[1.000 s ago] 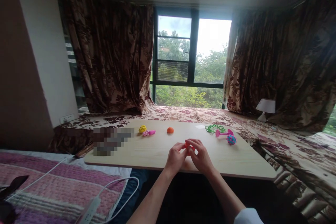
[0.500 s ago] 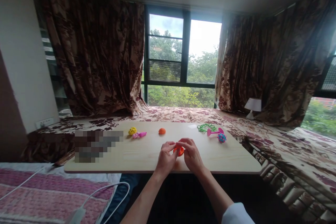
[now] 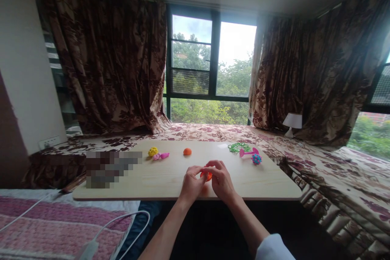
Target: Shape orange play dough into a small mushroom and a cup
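Note:
Both my hands meet over the near middle of a pale wooden table (image 3: 152,183). My left hand (image 3: 191,183) and my right hand (image 3: 222,180) are closed together on a small orange-red toy (image 3: 207,176), fingertips pinching it from both sides. Most of the toy is hidden by my fingers. Farther back on the table lie an orange ball (image 3: 187,151), a yellow ball (image 3: 152,151), a pink piece (image 3: 162,156), a green coiled band (image 3: 239,147), a pink stick toy (image 3: 248,152) and a blue spiky ball (image 3: 256,159).
A blurred patch (image 3: 112,168) covers something at the table's left. A pink blanket (image 3: 55,219) with a white cable and power strip (image 3: 88,250) lies at the lower left. Flowered bedding, brown curtains, a window and a small white lamp (image 3: 291,122) stand behind.
The view has swung to the right, so the table and toys sit further left in frame. My hands stay closed together on the orange-red toy, fingers shifting slightly.

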Motion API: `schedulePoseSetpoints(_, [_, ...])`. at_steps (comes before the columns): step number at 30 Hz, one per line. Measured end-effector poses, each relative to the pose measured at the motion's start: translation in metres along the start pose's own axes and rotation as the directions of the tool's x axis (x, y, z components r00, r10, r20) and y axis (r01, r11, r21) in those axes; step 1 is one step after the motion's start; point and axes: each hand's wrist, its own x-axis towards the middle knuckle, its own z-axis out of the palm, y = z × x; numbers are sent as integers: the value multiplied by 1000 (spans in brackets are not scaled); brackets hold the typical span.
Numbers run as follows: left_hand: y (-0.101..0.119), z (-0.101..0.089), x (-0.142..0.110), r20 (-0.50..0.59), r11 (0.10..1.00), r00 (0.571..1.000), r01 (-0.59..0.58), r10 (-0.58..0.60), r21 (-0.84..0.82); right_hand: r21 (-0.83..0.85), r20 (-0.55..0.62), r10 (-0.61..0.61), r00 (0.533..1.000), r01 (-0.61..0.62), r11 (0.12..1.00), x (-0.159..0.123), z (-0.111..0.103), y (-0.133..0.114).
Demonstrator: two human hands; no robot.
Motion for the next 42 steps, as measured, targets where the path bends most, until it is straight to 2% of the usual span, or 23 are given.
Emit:
schedulePoseSetpoints(6, [2,-1,0,4,1000,1000,13,-13,-11,4,-60,30,998,-30,1000,1,1,5])
schedulePoseSetpoints(16, [0,-1,1,-1,1000,1000,3,-3,3,-38,-24,26,999,-27,999,0,3,8])
schedulePoseSetpoints(33, [-4,3,0,-9,999,1000,1,0,52,-34,-36,12,999,-13,999,0,1,7])
schedulePoseSetpoints(37, [-2,1,-1,12,998,1000,-23,22,59,-50,5,11,1000,-11,999,0,3,8])
schedulePoseSetpoints(42, [-4,1,2,9,1000,1000,19,-20,21,-33,5,-1,1000,2,999,0,3,9])
